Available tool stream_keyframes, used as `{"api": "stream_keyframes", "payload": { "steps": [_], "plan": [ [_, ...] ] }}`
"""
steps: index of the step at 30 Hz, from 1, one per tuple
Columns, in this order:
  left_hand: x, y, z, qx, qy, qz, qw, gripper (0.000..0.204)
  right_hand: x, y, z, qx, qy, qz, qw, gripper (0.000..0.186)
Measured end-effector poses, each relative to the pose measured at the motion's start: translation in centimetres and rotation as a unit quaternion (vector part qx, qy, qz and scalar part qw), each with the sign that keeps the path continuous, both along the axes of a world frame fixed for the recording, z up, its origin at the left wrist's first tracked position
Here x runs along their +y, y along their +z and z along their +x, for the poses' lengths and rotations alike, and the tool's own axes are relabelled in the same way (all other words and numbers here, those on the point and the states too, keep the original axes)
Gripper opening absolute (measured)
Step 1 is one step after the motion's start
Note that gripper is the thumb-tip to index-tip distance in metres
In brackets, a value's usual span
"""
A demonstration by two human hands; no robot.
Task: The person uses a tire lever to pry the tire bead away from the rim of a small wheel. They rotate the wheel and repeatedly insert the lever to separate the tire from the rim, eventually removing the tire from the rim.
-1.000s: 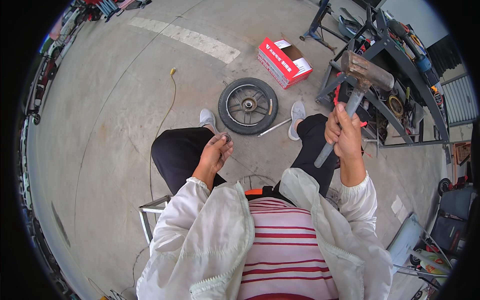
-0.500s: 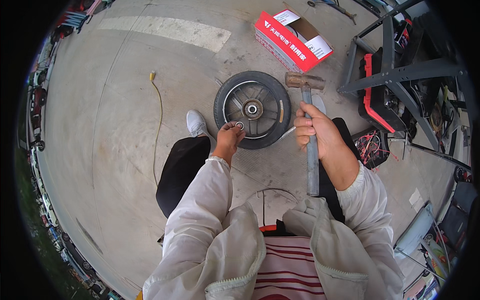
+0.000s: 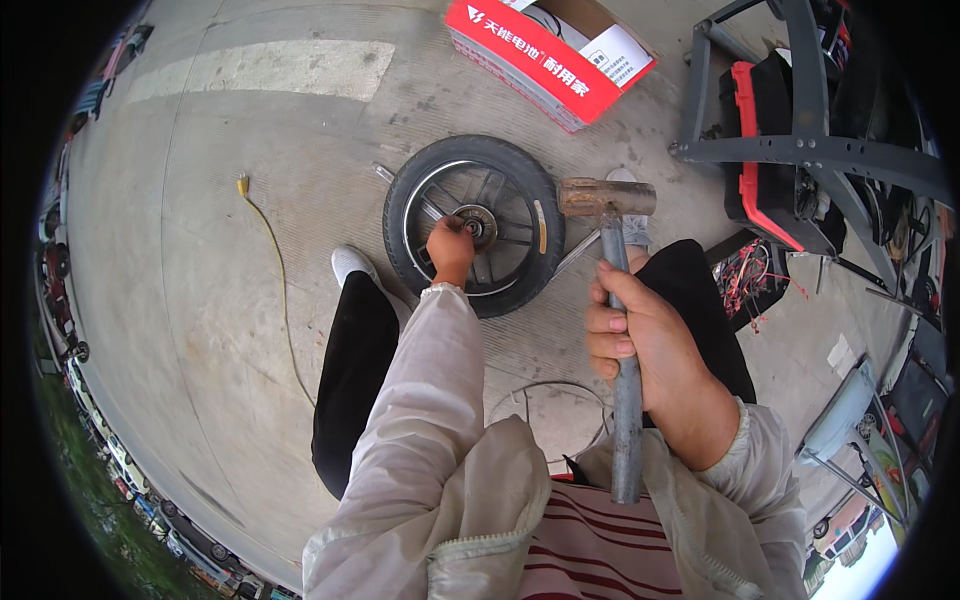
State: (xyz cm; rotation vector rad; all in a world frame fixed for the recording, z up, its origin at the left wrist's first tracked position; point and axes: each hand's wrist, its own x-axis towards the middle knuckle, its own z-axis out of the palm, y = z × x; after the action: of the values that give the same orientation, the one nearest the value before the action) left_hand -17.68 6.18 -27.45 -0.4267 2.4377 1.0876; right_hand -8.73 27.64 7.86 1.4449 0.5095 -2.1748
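Observation:
A spoked wheel with a black tyre [image 3: 480, 150] lies flat on the ground between my feet. My left hand [image 3: 450, 248] is at its centre, fingers pinched on a small metal ring [image 3: 473, 228] that looks like a bearing. The ring is at the hub [image 3: 488, 226], partly covered by my fingers; whether it is seated cannot be seen. My right hand [image 3: 645, 335] grips a hammer [image 3: 607, 197] by its grey pipe-like handle, head up and rusty, raised to the right of the wheel and apart from it.
A red and white cardboard box [image 3: 540, 65] stands beyond the wheel. At the right are a dark metal frame [image 3: 740, 150], a black and red toolbox [image 3: 750, 170] and tangled red wires [image 3: 745, 285]. A yellow cable [image 3: 275, 245] runs along the ground at left.
My left hand has carried the ring from the wheel's near rim up to the hub. My right hand and the hammer have come closer to me. The view has shifted.

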Motion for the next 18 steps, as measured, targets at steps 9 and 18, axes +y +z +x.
{"api": "stream_keyframes", "payload": {
  "steps": [9,18],
  "plan": [
    [-0.2,-0.1,0.7,0.022,-0.003,0.017,1.000,0.014,-0.6,0.3,0.1,0.000,0.014,-0.001,1.000,0.027],
    [0.8,2.9,1.1,0.084,-0.097,-0.064,0.990,0.024,-0.6,0.3,0.2,-0.019,0.021,0.013,1.000,0.027]
  ]
}}
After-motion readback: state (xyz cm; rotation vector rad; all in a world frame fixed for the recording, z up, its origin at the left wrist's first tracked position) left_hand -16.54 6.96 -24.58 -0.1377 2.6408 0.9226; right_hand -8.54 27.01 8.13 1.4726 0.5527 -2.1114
